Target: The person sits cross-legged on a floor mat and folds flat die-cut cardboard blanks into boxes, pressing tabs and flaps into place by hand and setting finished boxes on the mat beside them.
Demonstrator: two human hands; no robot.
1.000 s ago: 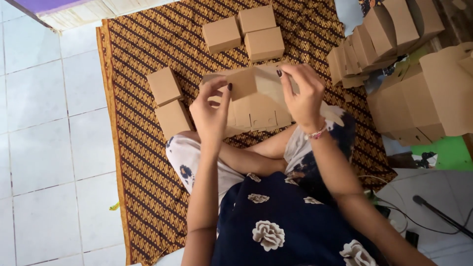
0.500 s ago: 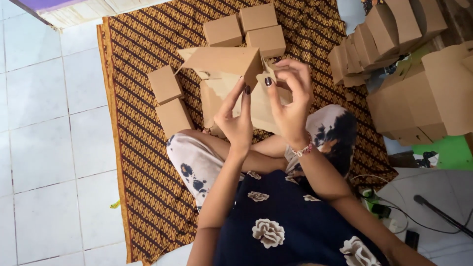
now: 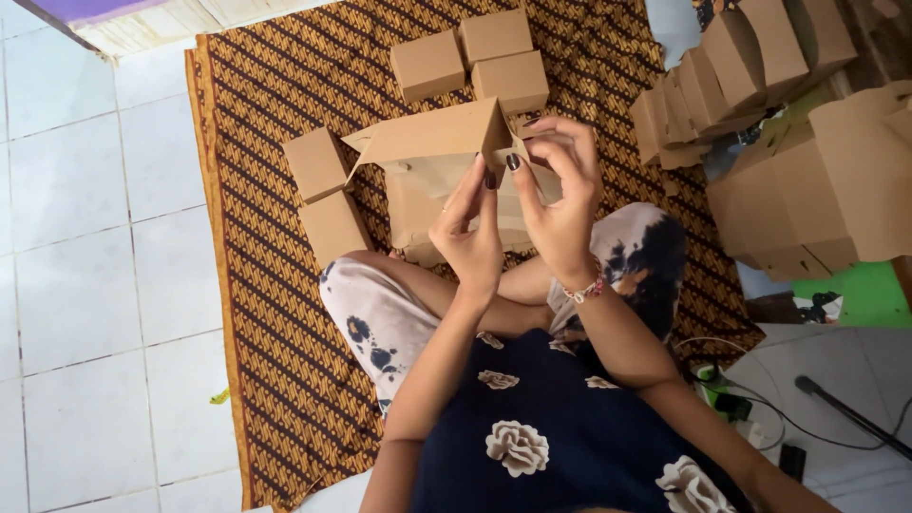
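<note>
Both hands, left [image 3: 467,233] and right [image 3: 560,195], pinch the half-folded brown cardboard box [image 3: 432,152]; crease flaps squarely, keeping corners aligned.

left hand [image 3: 470,233] raised, fingers pinching | right hand [image 3: 560,195] curled, pinching

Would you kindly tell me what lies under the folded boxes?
The folded boxes rest on a brown patterned mat over white tiles; the mat beneath them is covered.

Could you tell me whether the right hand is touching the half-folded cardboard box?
Touching: the head view shows the right hand pinching a flap of the half-folded cardboard box.
</note>
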